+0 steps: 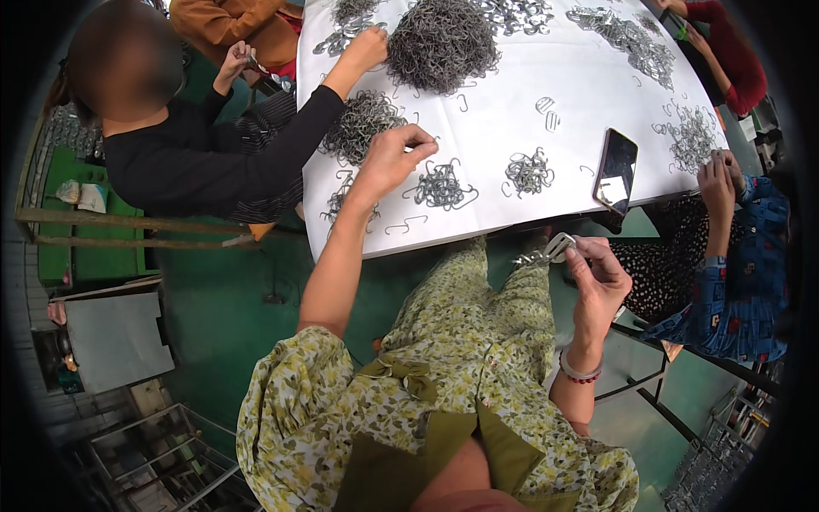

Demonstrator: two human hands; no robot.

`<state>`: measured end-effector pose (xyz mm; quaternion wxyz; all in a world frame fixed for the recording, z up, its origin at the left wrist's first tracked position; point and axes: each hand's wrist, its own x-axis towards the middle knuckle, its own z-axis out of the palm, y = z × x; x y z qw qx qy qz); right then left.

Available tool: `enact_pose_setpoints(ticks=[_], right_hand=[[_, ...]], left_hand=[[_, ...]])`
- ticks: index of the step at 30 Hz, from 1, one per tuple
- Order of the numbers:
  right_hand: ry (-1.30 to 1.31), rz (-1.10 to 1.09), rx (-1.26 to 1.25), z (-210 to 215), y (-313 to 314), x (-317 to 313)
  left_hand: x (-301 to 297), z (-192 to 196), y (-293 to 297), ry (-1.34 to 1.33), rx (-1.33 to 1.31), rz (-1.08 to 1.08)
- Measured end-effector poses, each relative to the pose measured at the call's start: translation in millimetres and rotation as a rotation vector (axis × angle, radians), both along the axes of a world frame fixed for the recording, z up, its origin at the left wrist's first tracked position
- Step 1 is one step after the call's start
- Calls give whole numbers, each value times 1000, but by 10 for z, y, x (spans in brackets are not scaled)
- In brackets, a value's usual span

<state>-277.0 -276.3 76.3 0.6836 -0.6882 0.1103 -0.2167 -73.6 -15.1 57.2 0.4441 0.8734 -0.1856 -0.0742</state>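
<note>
My left hand [394, 162] reaches over the white table, thumb and fingertips pinched together. Whatever lies between those fingertips is too small to make out. Just beyond them is a small pile of bent wire hooks [442, 186], and a larger heap of hooks [363, 126] lies behind the hand. Off the table's near edge, above my lap, my right hand [601, 273] grips a shiny slotted metal buckle [559, 247] between thumb and fingers. More small metal parts [531, 258] show beside the buckle; how they join it is unclear.
A big mound of hooks [442, 44] sits farther back on the white table [495, 111]. Another small pile [529, 173], two flat slotted pieces [547, 113] and a phone [616, 171] lie nearby. A person in black [205, 162] works at left, another in blue [734, 273] at right.
</note>
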Motion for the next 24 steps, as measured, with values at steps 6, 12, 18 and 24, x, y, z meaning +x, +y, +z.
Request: enact_pose_setpoints(ticks=[6,12,18,24], right_hand=[[-15,7,16,-23,-73,5],[-36,-9,-14,-4,-77,1],[-53,-14,25,86,-106,-7],[-56,-2,1,57,-182,-6]], left_hand=[[-203,9,-278,105,-27,-143],[-102,-565,-1127,-50,47,-196],[-133,-495,-1004,-310,117,-12],[387,-403,189,-510,483,86]])
